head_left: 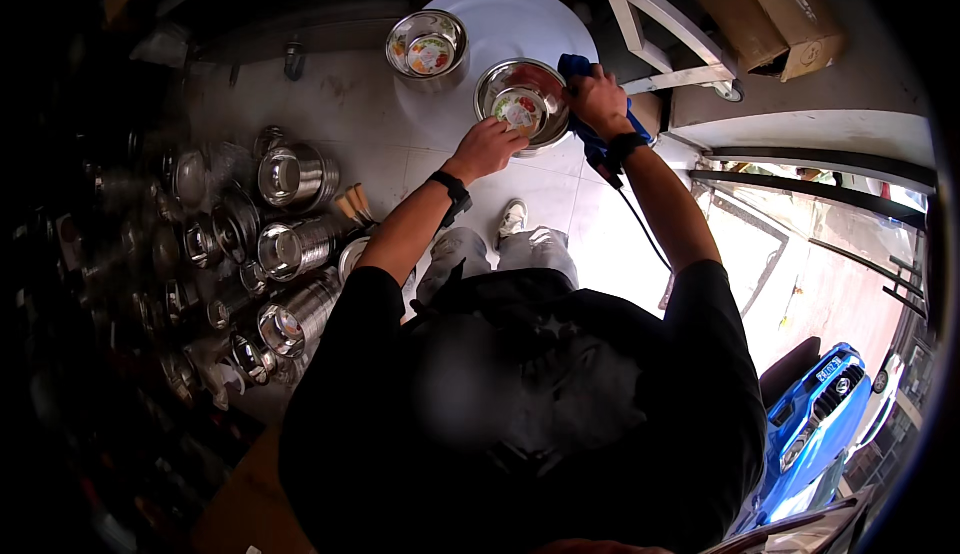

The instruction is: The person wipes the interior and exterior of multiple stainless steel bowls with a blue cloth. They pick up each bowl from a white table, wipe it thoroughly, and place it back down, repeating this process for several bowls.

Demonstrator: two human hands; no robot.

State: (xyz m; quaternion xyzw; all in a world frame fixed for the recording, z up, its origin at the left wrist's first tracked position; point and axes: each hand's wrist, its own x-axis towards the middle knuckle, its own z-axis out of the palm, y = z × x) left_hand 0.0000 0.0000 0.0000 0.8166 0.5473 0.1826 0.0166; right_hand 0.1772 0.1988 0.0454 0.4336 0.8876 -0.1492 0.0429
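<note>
Hands: left hand (487, 147) grips the steel bowl's (522, 104) near rim, right hand (598, 100) clenches a blue cloth (590, 139) at its far edge.

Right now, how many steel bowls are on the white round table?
2. One steel bowl sits at the table's left; the other bowl is nearer, between the left hand and right hand. None seems hidden.

Stacked steel pots (290, 246) at left; cardboard box (775, 9); blue vehicle (815, 419).

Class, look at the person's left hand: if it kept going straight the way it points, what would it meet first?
The left hand points up and right, at the near steel bowl. It would likely meet that bowl's rim first, or already touches it; depth is unclear.
</note>
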